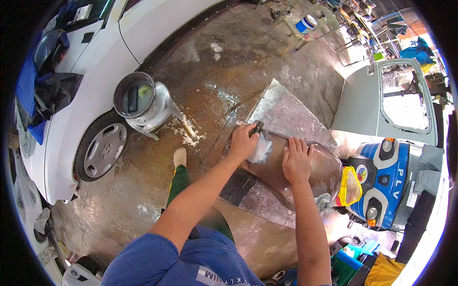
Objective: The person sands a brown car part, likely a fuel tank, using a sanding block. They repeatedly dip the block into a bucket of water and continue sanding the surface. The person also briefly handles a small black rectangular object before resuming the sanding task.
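Observation:
A brown, glossy curved car body panel lies in front of me on a flat, worn grey board. My left hand is closed around a black sanding block, whose lower part is hidden by the fingers. Beside that hand, a whitish-grey smeared patch shows on the panel. My right hand rests flat on the panel's surface, fingers stretched toward its far edge, holding nothing.
To the left, a bucket with liquid and a black block inside stands on a pale stool, near a white car. A detached door and a blue-and-white vehicle front are on the right. A chair holds a tub.

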